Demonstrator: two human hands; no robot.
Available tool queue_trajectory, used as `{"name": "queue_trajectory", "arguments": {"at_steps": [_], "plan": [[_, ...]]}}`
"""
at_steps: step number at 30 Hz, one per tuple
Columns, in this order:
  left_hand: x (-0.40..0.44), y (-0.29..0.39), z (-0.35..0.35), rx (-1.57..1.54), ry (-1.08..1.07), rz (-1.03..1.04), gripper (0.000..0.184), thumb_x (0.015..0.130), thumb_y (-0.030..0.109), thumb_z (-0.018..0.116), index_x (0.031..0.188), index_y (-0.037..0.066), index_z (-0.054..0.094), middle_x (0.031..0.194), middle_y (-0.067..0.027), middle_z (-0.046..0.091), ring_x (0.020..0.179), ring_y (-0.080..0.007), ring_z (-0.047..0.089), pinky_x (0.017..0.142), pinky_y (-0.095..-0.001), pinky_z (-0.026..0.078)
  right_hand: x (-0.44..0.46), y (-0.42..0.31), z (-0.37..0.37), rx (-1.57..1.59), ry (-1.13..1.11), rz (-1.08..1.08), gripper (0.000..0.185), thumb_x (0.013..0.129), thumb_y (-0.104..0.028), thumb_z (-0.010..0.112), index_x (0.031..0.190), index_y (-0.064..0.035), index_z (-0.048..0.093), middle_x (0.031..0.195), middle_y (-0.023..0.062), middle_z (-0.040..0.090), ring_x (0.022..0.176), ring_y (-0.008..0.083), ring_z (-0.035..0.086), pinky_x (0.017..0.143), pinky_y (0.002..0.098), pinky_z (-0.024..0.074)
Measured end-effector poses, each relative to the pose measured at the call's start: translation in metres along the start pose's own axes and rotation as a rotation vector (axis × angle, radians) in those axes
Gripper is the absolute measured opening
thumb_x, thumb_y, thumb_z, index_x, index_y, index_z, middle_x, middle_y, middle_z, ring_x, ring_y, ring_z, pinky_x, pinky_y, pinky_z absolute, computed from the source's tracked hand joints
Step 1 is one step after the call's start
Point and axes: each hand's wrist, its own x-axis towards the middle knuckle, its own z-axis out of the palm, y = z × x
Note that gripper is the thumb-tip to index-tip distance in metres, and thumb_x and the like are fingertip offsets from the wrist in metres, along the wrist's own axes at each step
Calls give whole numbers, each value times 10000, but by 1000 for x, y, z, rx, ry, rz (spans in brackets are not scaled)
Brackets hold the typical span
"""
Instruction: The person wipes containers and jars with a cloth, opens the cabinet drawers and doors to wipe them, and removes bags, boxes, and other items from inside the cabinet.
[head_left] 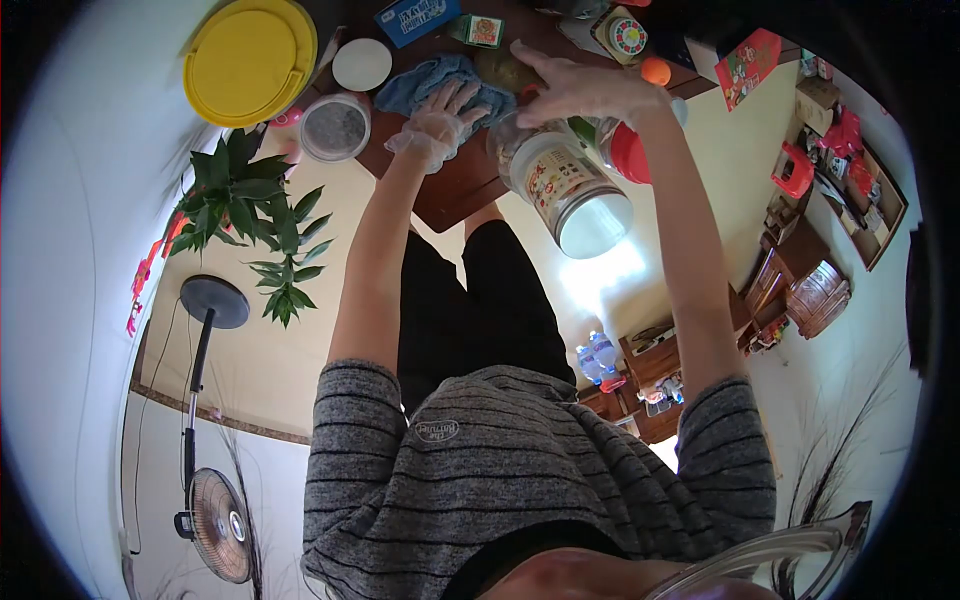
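Observation:
My left hand (440, 120), in a clear plastic glove, lies with its fingers spread on a crumpled blue cloth (425, 82) on the dark brown table (455, 195). My right hand (575, 88) has its fingers apart beside the cloth and over the near end of a large clear jar (560, 185) with a printed label. It also seems gloved. Whether its fingertips touch the jar is unclear. Behind the jar is another container with a red lid (630, 153), partly hidden by my right wrist.
On the left are a yellow lid (245, 62), a white round lid (362, 65), a clear tub (335, 127) and a leafy plant (240, 195). Along the far edge stand a blue box (417, 20), a small green box (484, 31), an orange fruit (655, 71) and a red box (748, 70).

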Motion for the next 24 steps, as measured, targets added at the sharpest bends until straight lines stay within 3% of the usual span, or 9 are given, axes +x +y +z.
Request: {"name": "queue_trajectory", "arguments": {"at_steps": [1,3,5,9,13,15,18,21,24], "plan": [[2,0,1,22,9,-8,1121,588,537,740,1432,285,47,1504,-57,-38,1385,-213,-35,1131,-350,24,-5,-4,-3,-42,-33,50,925,685,-371,669,1415,-85,179,1375,188,360,1158,315,476,972,366,383],[-9,-2,-22,21,2,2,782,750,341,569,1414,301,159,1499,-70,30,1374,-255,60,1120,-385,103,-18,-22,-8,-125,-102,147,898,694,-339,658,1427,-153,172,1373,180,360,1156,309,477,952,367,404],[-12,-4,-29,-15,3,22,634,835,258,482,1406,311,212,1497,-77,65,1368,-276,108,1113,-402,141,-15,-27,-2,-106,-6,147,849,701,-298,655,1418,-206,209,1345,173,388,1148,304,480,937,369,420],[-4,-1,-14,-129,27,13,678,827,331,522,1410,334,177,1505,-40,45,1377,-237,89,1123,-378,102,27,25,26,-137,188,-118,786,712,-265,662,1397,-229,277,1314,146,418,1136,272,495,932,358,431],[-4,0,-12,-148,36,-5,675,834,347,519,1411,331,169,1507,-29,40,1380,-223,79,1126,-369,92,22,21,12,240,52,-124,789,699,-231,695,1386,-212,307,1332,132,401,1138,243,494,946,335,424],[2,1,12,-114,132,2,525,894,342,411,1392,314,247,1496,-48,96,1365,-278,117,1111,-399,119,16,24,10,373,-24,-112,804,694,-214,707,1389,-210,303,1330,131,401,1138,236,490,950,328,419],[1,-1,8,-136,173,20,451,934,338,339,1381,307,291,1490,-59,130,1357,-306,138,1102,-417,133,-4,14,7,512,-53,-41,784,708,-170,691,1388,-198,303,1308,145,410,1105,237,508,936,331,430],[-4,-1,-7,-163,129,27,448,937,338,332,1382,304,290,1489,-56,131,1356,-306,141,1102,-422,133,13,38,33,435,193,-299,764,706,-165,687,1375,-217,323,1277,133,443,1058,240,544,907,331,448],[-6,-1,-9,-176,126,25,452,934,345,338,1382,309,287,1489,-57,133,1355,-306,144,1103,-426,131,40,57,46,40,387,-384,729,703,-167,683,1348,-253,355,1237,123,474,1007,269,570,866,352,472]]}}
